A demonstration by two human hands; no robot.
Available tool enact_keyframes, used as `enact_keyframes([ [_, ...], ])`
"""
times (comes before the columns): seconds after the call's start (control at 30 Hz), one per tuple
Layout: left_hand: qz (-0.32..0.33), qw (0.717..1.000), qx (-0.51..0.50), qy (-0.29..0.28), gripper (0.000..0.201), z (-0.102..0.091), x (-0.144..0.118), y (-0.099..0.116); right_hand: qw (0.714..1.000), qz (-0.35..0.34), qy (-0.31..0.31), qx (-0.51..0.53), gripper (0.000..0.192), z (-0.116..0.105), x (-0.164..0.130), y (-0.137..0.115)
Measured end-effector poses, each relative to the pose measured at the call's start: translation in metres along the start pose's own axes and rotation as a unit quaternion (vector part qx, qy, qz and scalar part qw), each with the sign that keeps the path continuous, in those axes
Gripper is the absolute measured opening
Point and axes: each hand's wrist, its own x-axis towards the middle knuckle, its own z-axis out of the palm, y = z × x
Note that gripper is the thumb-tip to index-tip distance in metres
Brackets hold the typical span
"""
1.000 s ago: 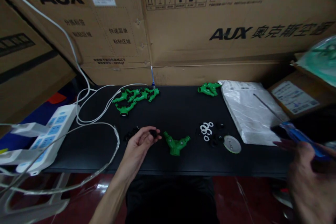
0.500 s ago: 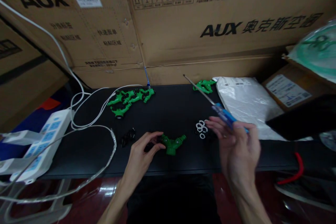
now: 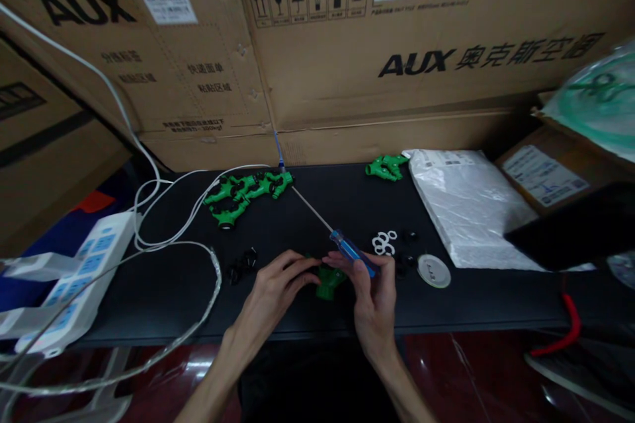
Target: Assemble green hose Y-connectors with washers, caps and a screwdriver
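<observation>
While the big cardboard boxes [image 3: 397,46] stand behind and the black table [image 3: 163,291] carries everything, both hands are now together at the front edge. Half a second ago the right hand [image 3: 373,301] was raised to the right with the screwdriver [image 3: 347,249] pointing up and back; now it has come down beside the left hand [image 3: 275,291], so the tool is brought to the piece and work on it seems to begin. The right hand is closed around the blue handle, and the thin metal shaft points away to the back left. The left hand is curled, fingers on the green plastic fitting [image 3: 327,281]; I cannot tell if it also pinches a small black part. The fitting lies near the table's front edge, between both hands, mostly hidden by them. Just right of it lie white rings [image 3: 384,242], and left some black small parts [image 3: 242,263].
</observation>
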Motion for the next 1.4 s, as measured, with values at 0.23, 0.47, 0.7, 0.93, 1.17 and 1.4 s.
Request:
enact_keyframes([
  [0.23, 0.013, 0.999, 0.024, -0.030, 0.017, 0.003, 0.001, -0.007, 0.999, 0.004, -0.009, -0.038, 0.017, 0.001, -0.001, 0.005],
  [0.47, -0.036, 0.997, -0.053, -0.046, 0.015, 0.001, 0.007, -0.011, 0.998, 0.010, -0.021, -0.061, 0.019, 0.000, 0.001, 0.006],
  [0.7, -0.052, 0.980, -0.141, -0.129, 0.010, -0.010, 0.018, -0.006, 0.996, 0.003, -0.031, -0.078, 0.017, -0.001, 0.002, 0.008],
  [0.93, -0.008, 0.981, -0.084, -0.177, 0.024, -0.024, 0.022, -0.007, 0.996, 0.003, -0.034, -0.082, 0.018, 0.000, 0.003, 0.007],
  [1.17, 0.015, 0.968, 0.042, -0.248, 0.021, -0.036, 0.034, 0.004, 0.995, -0.001, -0.024, -0.100, 0.020, -0.001, 0.003, 0.008],
  [1.4, -0.003, 0.962, 0.035, -0.269, 0.019, -0.036, 0.040, 0.007, 0.994, -0.005, -0.030, -0.103, 0.017, -0.003, 0.001, 0.008],
])
